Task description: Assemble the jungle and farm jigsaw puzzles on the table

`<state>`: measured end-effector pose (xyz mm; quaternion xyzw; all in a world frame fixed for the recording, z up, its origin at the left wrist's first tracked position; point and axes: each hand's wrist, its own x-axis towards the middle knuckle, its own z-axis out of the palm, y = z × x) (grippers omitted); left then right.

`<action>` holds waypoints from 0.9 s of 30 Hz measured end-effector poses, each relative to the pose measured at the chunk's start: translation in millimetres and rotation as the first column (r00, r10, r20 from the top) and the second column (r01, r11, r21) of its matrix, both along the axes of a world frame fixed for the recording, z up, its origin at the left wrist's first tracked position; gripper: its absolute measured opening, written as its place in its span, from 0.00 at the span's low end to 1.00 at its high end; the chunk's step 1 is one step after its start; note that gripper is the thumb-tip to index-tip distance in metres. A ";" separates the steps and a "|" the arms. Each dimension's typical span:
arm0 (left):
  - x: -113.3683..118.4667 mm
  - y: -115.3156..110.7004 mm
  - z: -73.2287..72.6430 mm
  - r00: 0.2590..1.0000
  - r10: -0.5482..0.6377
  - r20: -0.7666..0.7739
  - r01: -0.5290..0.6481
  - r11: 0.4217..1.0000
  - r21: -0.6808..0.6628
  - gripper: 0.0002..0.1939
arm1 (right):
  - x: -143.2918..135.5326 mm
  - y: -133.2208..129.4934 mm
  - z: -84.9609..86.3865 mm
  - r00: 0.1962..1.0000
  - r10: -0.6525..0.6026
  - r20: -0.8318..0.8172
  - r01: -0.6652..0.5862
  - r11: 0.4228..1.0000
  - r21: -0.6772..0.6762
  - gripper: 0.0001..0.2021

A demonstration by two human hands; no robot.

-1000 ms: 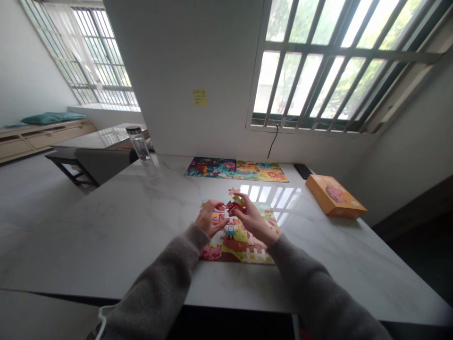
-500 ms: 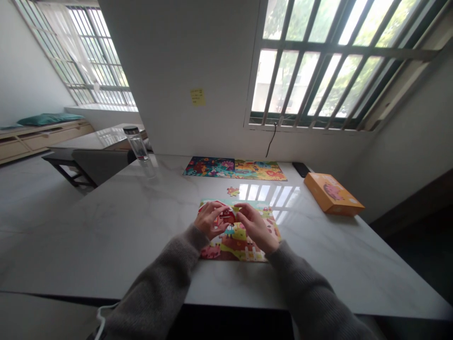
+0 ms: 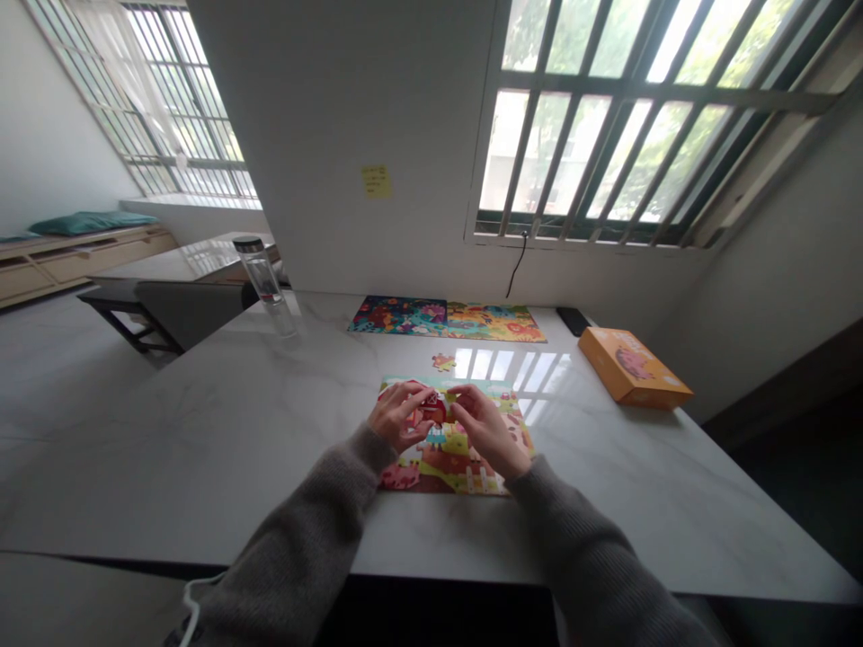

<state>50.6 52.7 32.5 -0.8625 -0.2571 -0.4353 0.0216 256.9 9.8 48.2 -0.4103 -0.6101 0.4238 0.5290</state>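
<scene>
A farm-themed jigsaw puzzle (image 3: 445, 467) lies on the white marbled table near its front edge. Over its left part is my left hand (image 3: 400, 416), thumb and fingers apart around the red barn picture. My right hand (image 3: 486, 429) is over the right part, its fingers curved and parted, the tips facing those of my left hand. Between the two hands the puzzle's surface shows, and I make out no piece held in either. One loose puzzle piece (image 3: 443, 362) rests just beyond the puzzle's far edge.
Two more puzzles, a dark one (image 3: 397, 316) and a yellow one (image 3: 497, 322), lie side by side at the back. An orange box (image 3: 634, 367) and a black phone (image 3: 573, 321) are at the right. A glass bottle (image 3: 260, 270) stands at the back left.
The fingertips have parted slightly, and more of the barn and figure pictures shows between the hands. The loose piece has not moved.
</scene>
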 end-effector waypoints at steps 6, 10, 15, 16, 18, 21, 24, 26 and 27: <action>-0.6 1.4 -0.9 1.000 -0.006 0.020 0.005 1.000 0.022 0.25 | 0.9 -1.2 -3.1 0.999 0.021 0.027 -0.022 0.999 0.024 0.17; -0.3 0.1 0.4 1.000 0.004 0.025 -0.004 1.000 0.006 0.23 | 2.4 0.0 -4.2 0.999 0.000 0.037 -0.001 1.000 0.024 0.17; -0.3 -1.7 2.5 0.999 0.004 0.033 -0.004 1.000 -0.026 0.21 | 2.8 -0.3 -2.1 0.998 -0.031 0.063 0.028 0.999 0.041 0.17; -0.4 -1.7 2.9 0.999 0.000 0.036 0.001 0.999 -0.034 0.21 | 2.8 -0.6 -1.9 0.998 -0.020 0.060 0.017 0.999 0.048 0.17; -0.5 -1.3 3.2 0.999 -0.011 0.042 0.013 0.999 -0.048 0.20 | 2.9 -1.4 -2.1 0.998 0.020 0.057 -0.023 0.998 0.060 0.19; -0.4 0.4 1.1 0.999 -0.032 0.043 0.034 0.998 -0.059 0.22 | 2.5 -3.5 -1.4 0.993 0.090 0.074 -0.096 0.992 0.081 0.23; -0.2 1.3 -3.8 0.996 -0.059 0.062 0.067 0.988 -0.135 0.31 | 1.2 -7.9 4.2 0.986 0.144 0.084 -0.155 0.979 0.135 0.25; -0.1 0.8 -6.7 0.992 -0.086 0.096 0.108 0.958 -0.266 0.37 | 0.7 -12.3 10.4 0.979 0.174 0.109 -0.191 0.967 0.168 0.21; -0.1 0.3 -7.7 0.987 -0.106 0.120 0.141 0.929 -0.342 0.38 | 0.7 -14.5 13.4 0.975 0.183 0.127 -0.204 0.963 0.179 0.17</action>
